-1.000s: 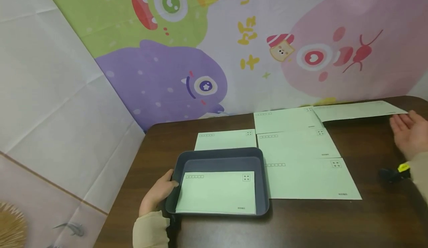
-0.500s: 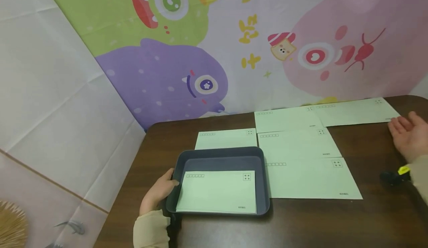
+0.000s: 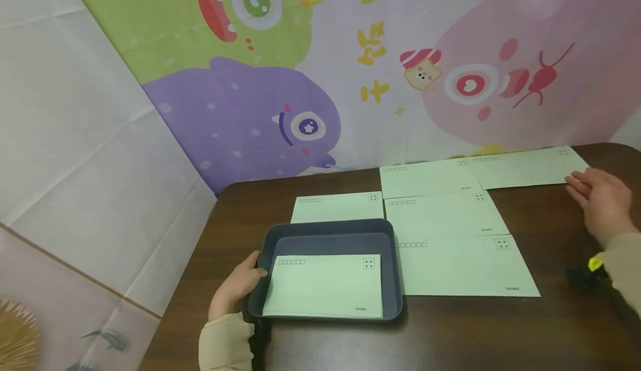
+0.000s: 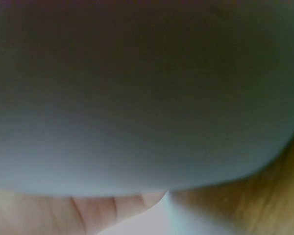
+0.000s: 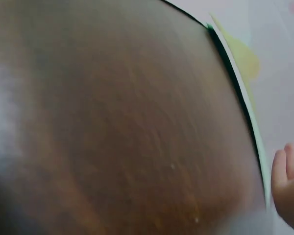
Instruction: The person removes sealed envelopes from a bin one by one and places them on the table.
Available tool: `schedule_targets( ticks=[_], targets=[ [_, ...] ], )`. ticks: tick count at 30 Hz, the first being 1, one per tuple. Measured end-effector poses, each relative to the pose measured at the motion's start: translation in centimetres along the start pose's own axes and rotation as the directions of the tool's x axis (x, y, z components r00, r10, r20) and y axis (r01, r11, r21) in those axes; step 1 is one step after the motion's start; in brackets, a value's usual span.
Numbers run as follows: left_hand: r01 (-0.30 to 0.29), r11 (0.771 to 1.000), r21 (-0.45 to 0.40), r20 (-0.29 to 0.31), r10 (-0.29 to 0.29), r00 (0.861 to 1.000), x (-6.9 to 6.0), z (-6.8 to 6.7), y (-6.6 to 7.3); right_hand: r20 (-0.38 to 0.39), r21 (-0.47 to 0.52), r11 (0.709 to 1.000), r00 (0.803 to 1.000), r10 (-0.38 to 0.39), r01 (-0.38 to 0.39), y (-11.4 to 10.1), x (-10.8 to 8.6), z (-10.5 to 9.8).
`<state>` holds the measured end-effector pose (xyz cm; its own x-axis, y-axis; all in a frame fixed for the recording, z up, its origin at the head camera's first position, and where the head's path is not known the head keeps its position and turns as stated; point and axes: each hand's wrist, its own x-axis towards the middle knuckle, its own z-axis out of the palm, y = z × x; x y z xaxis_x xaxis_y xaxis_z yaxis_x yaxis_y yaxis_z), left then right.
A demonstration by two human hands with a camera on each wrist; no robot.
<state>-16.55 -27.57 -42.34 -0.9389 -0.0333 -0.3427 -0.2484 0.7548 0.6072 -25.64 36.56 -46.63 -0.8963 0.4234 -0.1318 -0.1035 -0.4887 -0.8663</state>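
While the left hand (image 3: 237,286) is gripping one dark tray (image 3: 333,246) where one visible envelope (image 3: 323,286) is lying, the right hand (image 3: 605,201) is holding its fingers loosely outstretched beside the rightmost envelope (image 3: 526,169) of five lying on one table (image 3: 450,332).

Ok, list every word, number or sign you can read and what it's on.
Nothing reads clearly.
Backdrop: large yellow characters, turned sideways; I can't make them out.
Envelopes: corner print and stamp-box marks too small.
Yellow tag: any marking too small.

Brown table (image 3: 450,337), rounded corners; five pale green envelopes (image 3: 466,268) on top.
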Motion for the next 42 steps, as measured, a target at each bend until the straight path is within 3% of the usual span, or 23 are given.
schedule_targets(
  ticks=[1, 2, 3, 4, 6, 7, 8, 10, 12, 20, 25, 28, 31, 39, 42],
  targets=[
    [-0.003, 1.0, 0.001, -0.001, 0.003, 1.0, 0.0, 0.0, 0.0, -0.013, -0.16, 0.987, 0.999, -0.035, 0.032, -0.1, -0.6, 0.7],
    [-0.008, 1.0, 0.003, -0.001, 0.008, 1.0, 0.0, 0.0, 0.0, -0.022, -0.321, 0.945, 0.997, -0.073, 0.062, -0.1, -1.1, 1.2],
    [-0.01, 1.0, 0.003, -0.001, 0.01, 1.0, 0.0, 0.0, 0.0, -0.027, -0.462, 0.883, 0.994, -0.107, 0.083, -0.1, -1.4, 1.5],
    [-0.014, 1.0, 0.002, -0.003, 0.014, 1.0, 0.0, 0.0, -0.1, -0.028, -0.6, 0.795, 0.991, -0.132, 0.089, -0.1, -1.8, 1.9],
    [-0.017, 1.0, 0.001, -0.004, 0.017, 1.0, 0.1, 0.1, -0.1, 0.003, -0.802, 0.591, 0.989, -0.147, 0.09, -0.4, -3.1, 3.0],
    [-0.014, 1.0, 0.002, -0.002, 0.014, 1.0, 0.1, 0.0, -0.1, 0.044, -0.856, 0.505, 0.989, -0.144, 0.112, -0.6, -3.7, 3.5],
    [-0.013, 1.0, 0.003, -0.002, 0.013, 1.0, 0.0, 0.0, -0.1, 0.092, -0.885, 0.441, 0.985, -0.148, 0.149, -0.6, -4.2, 3.8],
    [-0.009, 1.0, 0.005, -0.003, 0.009, 1.0, 0.0, 0.0, -0.1, 0.195, -0.904, 0.358, 0.971, -0.14, 0.233, -0.8, -5.1, 4.5],
    [-0.008, 1.0, 0.008, -0.004, 0.008, 1.0, 0.0, -0.1, -0.1, 0.285, -0.898, 0.309, 0.949, -0.133, 0.313, -0.9, -5.9, 5.2],
    [-0.002, 1.0, 0.017, -0.008, 0.003, 1.0, 0.1, 0.0, -0.1, 0.536, -0.808, 0.213, 0.836, -0.12, 0.549, 0.1, -9.0, 8.3],
    [-0.003, 1.0, 0.016, -0.011, 0.003, 1.0, 0.1, 0.0, -0.1, 0.634, -0.755, 0.15, 0.77, -0.08, 0.638, 0.8, -11.3, 10.3],
    [-0.002, 1.0, 0.016, -0.01, 0.002, 1.0, 0.1, 0.0, -0.1, 0.669, -0.733, 0.126, 0.742, -0.043, 0.668, 1.0, -12.4, 11.2],
    [-0.001, 1.0, 0.019, -0.007, 0.001, 1.0, 0.0, 0.0, -0.1, 0.686, -0.721, 0.131, 0.728, -0.008, 0.681, 1.2, -13.4, 12.0],
    [-0.016, 1.0, 0.022, -0.002, 0.016, 1.0, 0.1, 0.0, -0.1, 0.686, -0.722, 0.186, 0.724, 0.066, 0.667, 2.1, -15.3, 13.2],
    [-0.013, 1.0, 0.026, -0.004, 0.013, 1.0, 0.1, 0.0, -0.2, 0.701, -0.708, 0.201, 0.709, 0.079, 0.677, 2.7, -16.1, 13.5]
  ],
)
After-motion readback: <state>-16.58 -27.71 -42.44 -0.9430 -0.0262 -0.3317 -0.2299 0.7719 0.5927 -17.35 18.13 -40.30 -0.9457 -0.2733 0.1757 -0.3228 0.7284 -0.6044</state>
